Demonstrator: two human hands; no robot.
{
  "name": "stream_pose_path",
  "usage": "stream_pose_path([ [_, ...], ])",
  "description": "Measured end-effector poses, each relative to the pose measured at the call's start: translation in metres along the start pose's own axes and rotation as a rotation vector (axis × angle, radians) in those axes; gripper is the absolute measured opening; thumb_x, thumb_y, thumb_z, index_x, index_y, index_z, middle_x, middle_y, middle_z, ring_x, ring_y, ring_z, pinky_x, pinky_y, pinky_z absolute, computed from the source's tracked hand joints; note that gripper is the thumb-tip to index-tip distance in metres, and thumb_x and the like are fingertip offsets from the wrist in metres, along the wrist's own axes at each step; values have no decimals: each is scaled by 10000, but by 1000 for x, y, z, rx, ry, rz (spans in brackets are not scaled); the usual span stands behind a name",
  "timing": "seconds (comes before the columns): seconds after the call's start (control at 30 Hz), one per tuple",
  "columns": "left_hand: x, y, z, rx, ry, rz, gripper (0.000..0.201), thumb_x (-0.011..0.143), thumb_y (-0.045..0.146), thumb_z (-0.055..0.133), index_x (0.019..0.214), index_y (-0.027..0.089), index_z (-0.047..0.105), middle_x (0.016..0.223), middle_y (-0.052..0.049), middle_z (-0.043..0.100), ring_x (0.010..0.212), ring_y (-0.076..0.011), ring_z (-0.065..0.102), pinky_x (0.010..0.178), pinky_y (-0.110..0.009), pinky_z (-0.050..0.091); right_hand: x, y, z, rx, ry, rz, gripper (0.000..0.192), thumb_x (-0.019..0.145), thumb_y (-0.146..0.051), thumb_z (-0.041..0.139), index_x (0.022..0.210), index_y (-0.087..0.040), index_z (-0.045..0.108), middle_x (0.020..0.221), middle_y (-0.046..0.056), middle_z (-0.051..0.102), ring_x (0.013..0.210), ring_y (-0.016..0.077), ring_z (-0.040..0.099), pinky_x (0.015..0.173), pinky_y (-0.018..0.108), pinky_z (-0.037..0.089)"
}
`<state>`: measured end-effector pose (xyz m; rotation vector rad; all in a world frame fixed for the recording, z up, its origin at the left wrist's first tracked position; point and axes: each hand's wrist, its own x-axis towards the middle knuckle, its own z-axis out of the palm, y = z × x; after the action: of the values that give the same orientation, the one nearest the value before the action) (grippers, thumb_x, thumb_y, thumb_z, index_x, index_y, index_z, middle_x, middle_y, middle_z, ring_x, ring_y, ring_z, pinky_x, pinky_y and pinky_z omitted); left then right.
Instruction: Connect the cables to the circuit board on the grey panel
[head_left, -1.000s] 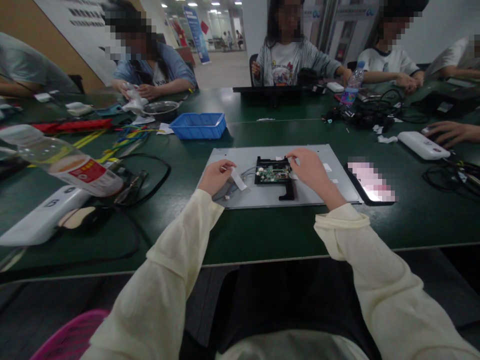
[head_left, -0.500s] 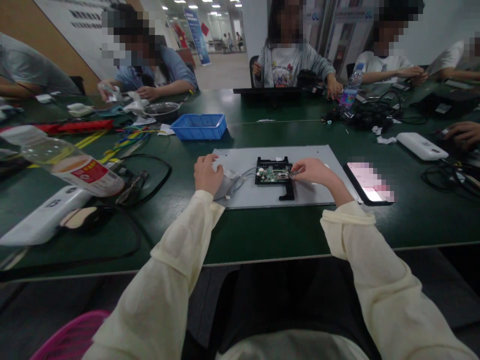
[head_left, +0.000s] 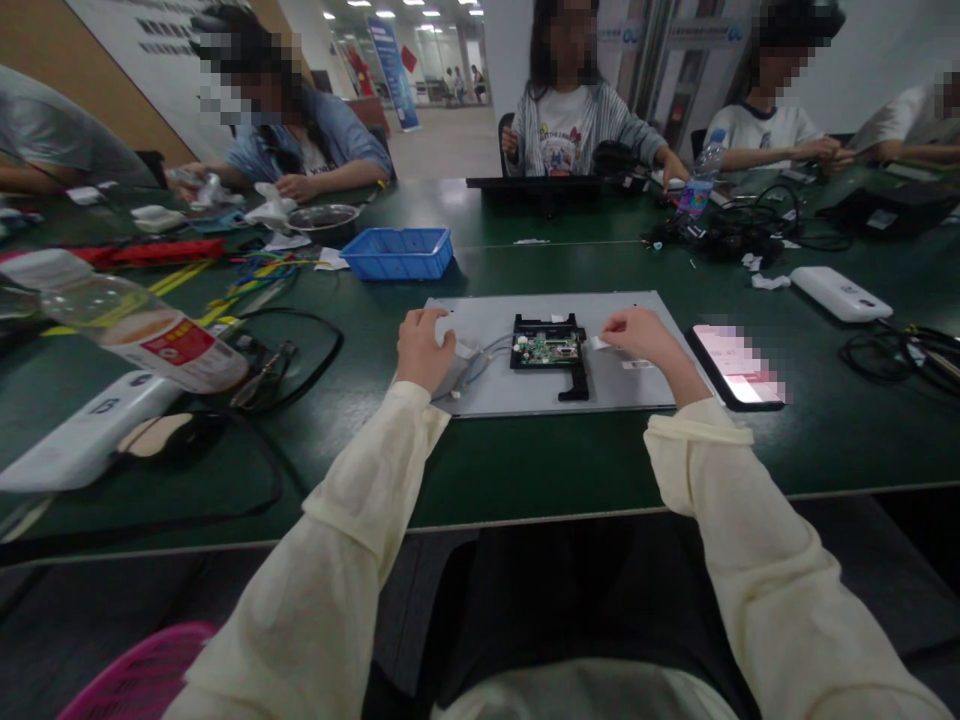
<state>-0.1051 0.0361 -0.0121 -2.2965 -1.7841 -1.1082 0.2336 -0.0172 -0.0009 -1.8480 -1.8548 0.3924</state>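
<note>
A grey flat panel [head_left: 480,400] lies on the table. In its middle sits a black plastic frame [head_left: 574,383] holding a green circuit board [head_left: 547,350], with grey cables [head_left: 491,350] running left from it. My left hand [head_left: 424,350] is at the panel's left end, fingers curved and thumb apart, near the cables; nothing shows in its grasp. Just right of the frame, my right hand [head_left: 637,335] pinches a small white piece, like paper or tape [head_left: 598,343]. A white label [head_left: 637,365] lies on the panel below that hand.
A phone [head_left: 739,370] lies right of the panel. Behind it stands a blue tray [head_left: 397,255]. To the left are a drink bottle [head_left: 150,330], a white power bank [head_left: 82,435] and a black cord [head_left: 337,335]. Several people sit around the table [head_left: 525,475].
My right hand has moved right, off the circuit board's right edge, and a small white piece now shows at its fingertips. My left hand has shifted slightly right.
</note>
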Motion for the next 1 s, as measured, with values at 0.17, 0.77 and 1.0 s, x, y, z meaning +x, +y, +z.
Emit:
stream_pose_path([
  [0.17,0,2,-1,13,0,-2,282,800,215,543,1081,222,567,1141,-99,529,1142,-288,477,981,-473,385,3,21,2,-122,132,53,192,780,-218,563,831,-148,734,859,119,711,851,248,640,799,366,480],
  [0.77,-1,-3,5,-7,-19,39,306,807,231,540,1110,204,569,1145,-109,536,1153,-290,475,981,-466,378,7,24,31,-95,141,-272,337,893,-321,468,1126,-141,631,1169,130,624,1126,237,532,1003,392,383],
  [1.0,-5,4,5,-59,-123,251,397,861,351,504,1212,165,518,1259,-117,532,1244,-245,430,1096,-403,288,2,22,36,-120,111,-275,435,914,-382,448,1257,-139,562,1341,134,533,1261,265,458,1070,415,337],
])
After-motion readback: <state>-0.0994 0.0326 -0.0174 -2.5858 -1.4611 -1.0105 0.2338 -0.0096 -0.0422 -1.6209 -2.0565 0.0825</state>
